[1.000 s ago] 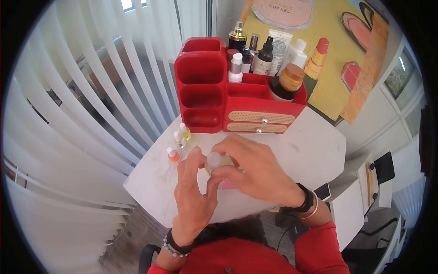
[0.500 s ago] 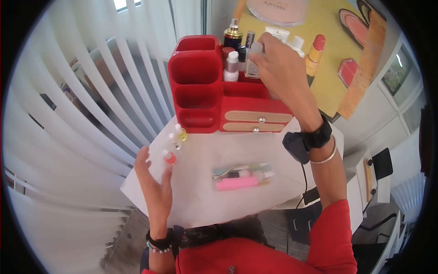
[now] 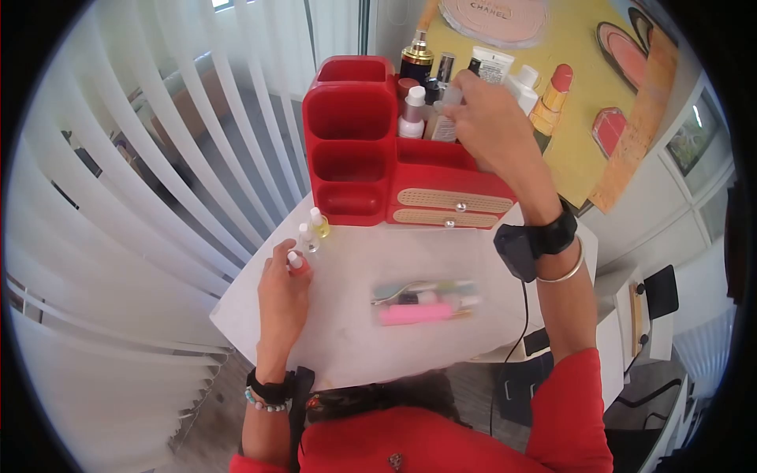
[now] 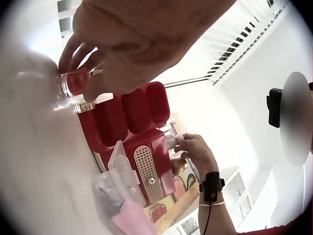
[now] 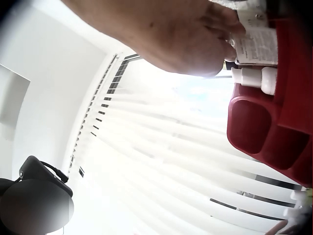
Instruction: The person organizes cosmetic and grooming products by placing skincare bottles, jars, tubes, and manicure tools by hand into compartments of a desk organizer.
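1. My right hand (image 3: 497,124) pinches the clear bottle (image 3: 442,128) near its cap, towards one o'clock at the red organizer (image 3: 441,178); my fingers hide whether its base is fully seated.
2. It looks stiff, probably slick, moderately light; I'd grip the body.
3. My left hand (image 3: 284,303) has fingers and thumb around the coral polish bottle (image 3: 300,268) at ten o'clock (tiny, likely breakable glass); I'd pinch its sides.
4. The table (image 3: 355,351) is pale, smooth-looking; blinds (image 3: 95,363) hang at nine o'clock.
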{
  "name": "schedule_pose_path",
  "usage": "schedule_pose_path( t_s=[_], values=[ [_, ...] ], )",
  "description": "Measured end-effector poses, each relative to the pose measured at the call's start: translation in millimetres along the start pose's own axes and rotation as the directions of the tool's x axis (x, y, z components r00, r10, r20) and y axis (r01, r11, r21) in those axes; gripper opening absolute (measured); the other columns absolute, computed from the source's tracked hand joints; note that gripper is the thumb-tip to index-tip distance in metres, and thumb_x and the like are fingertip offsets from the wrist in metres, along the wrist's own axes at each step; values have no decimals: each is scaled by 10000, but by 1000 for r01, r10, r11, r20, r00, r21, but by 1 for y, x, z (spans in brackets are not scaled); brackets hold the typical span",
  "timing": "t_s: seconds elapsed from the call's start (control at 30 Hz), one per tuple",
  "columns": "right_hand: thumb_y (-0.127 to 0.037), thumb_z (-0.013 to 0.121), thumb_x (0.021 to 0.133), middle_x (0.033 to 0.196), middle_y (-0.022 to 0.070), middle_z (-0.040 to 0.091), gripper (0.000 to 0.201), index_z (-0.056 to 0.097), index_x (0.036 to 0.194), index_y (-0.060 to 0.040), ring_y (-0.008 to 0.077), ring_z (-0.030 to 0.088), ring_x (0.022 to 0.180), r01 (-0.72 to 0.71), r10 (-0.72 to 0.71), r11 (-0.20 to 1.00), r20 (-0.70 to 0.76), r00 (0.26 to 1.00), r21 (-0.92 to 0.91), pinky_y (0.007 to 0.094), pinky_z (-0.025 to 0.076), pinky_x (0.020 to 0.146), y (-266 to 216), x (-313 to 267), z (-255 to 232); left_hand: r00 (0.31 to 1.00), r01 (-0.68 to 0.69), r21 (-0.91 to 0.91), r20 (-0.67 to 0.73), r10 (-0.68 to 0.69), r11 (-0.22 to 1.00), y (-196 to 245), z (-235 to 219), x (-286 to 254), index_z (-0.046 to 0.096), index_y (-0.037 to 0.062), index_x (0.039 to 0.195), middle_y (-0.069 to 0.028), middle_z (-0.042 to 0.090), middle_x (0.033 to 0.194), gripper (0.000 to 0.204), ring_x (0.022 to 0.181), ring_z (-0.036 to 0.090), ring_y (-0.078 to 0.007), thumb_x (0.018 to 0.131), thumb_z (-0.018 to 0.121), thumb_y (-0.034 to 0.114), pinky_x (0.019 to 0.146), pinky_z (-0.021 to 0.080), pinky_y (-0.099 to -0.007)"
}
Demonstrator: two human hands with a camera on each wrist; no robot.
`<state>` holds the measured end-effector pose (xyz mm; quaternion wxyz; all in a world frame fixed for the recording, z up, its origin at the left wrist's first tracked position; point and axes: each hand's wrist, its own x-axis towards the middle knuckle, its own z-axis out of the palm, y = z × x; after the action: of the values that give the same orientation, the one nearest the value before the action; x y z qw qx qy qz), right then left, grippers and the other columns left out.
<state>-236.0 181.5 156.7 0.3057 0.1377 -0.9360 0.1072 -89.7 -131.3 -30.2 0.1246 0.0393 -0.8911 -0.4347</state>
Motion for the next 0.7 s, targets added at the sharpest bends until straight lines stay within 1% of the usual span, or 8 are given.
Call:
schedule_pose_path(
  t_s=[0.07, 0.13, 0.27, 0.37, 0.5, 0.6, 0.63, 0.7],
  values=[
    [-242, 726, 1040, 1009, 286, 778, 292, 690, 1197, 2, 523, 733, 1054, -18, 18, 1000, 16, 1000, -16, 584, 553, 866, -1, -1, 2, 1000, -1, 43, -4, 1, 999, -2, 1, 1, 635, 64, 1479, -148, 780, 1193, 491, 1054, 753, -299, 1007, 732, -30, 979, 590, -398],
    [-257, 729, 1044, 1035, 279, 781, 307, 685, 1217, -7, 520, 732, 1060, -27, 27, 1000, 19, 999, -7, 593, 549, 868, -1, -2, 4, 1000, -20, -34, -15, 19, 999, -5, 2, 1, 681, 51, 1380, -201, 711, 1068, 409, 995, 701, -392, 987, 757, -32, 894, 551, -462],
    [-233, 737, 1042, 1059, 255, 793, 312, 676, 1255, -13, 501, 739, 1077, 33, -33, 999, -16, 999, 34, 586, 554, 871, 1, 0, 8, 999, -46, -31, -4, 46, 998, -2, -4, 1, 684, 43, 1331, -194, 703, 1044, 353, 968, 696, -389, 994, 748, -37, 877, 548, -465],
    [-189, 739, 1042, 1119, 227, 798, 297, 675, 1277, -20, 473, 747, 1092, -58, 58, 998, 31, 998, 12, 550, 573, 880, -14, -7, -1, 999, -35, -20, 6, 35, 999, -3, -6, 0, 688, 41, 1296, -189, 700, 1040, 323, 958, 689, -382, 991, 750, -47, 882, 556, -459],
    [-88, 700, 1048, 1188, 119, 791, 220, 702, 1267, -60, 386, 764, 1066, 165, -170, 985, -313, 934, -43, 468, 606, 874, -52, -30, -7, 999, -24, -131, -46, 18, 991, 3, -12, -3, 691, 38, 1251, -166, 717, 1057, 285, 976, 711, -353, 991, 764, -53, 921, 578, -426],
    [8, 705, 960, 1189, 93, 763, 298, 713, 1252, -50, 329, 761, 1079, 372, -343, 898, -156, 926, 235, 438, 623, 867, -96, -54, 20, 996, -24, -211, -85, 6, 977, 10, -19, -10, 686, 33, 1223, -119, 747, 1066, 241, 975, 712, -269, 1005, 758, -40, 967, 588, -390],
    [32, 704, 916, 1187, 98, 716, 315, 717, 1222, -42, 324, 728, 1125, 379, -410, 867, 32, 911, 324, 456, 620, 862, -119, -62, 50, 995, -31, -233, -101, 7, 972, 9, -21, -9, 683, 33, 1206, -82, 769, 1063, 207, 969, 706, -200, 1018, 748, -25, 998, 591, -367],
    [36, 705, 906, 1161, 122, 671, 317, 721, 1216, -26, 349, 680, 1160, 396, -466, 832, 99, 879, 389, 467, 610, 858, -125, -64, 93, 993, -31, -224, -115, 5, 974, 8, -21, -8, 685, 35, 1209, -75, 771, 1056, 217, 963, 709, -196, 1013, 758, -19, 991, 587, -361]
  ],
)
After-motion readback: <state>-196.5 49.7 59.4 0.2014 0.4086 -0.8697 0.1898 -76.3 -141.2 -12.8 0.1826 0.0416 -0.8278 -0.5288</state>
